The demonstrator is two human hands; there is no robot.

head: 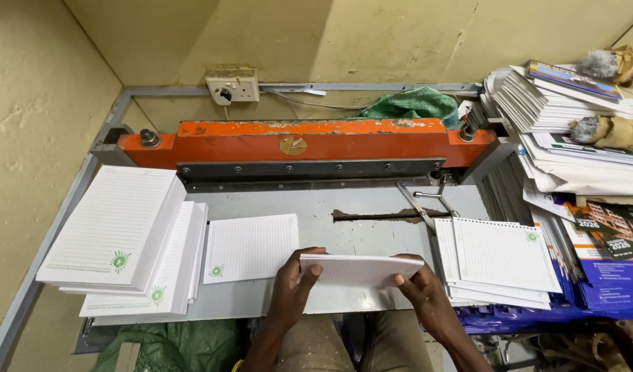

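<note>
Both hands are clamped on a thin sheaf of lined sheets (pixel 361 269), left hand (pixel 293 289) at one short end, right hand (pixel 421 291) at the other. Its long axis runs side to side, parallel to the orange punching machine (pixel 302 141) straight ahead across the grey table (pixel 371 231).

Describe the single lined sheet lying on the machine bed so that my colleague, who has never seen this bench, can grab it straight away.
Start at the long orange punching machine against the wall and look down to its grey metal bed. Left of the left hand, a single white lined sheet with a green emblem in its corner lies flat. Unlike the tall stacks of white lined paper at its left, it lies alone and thin.
</note>
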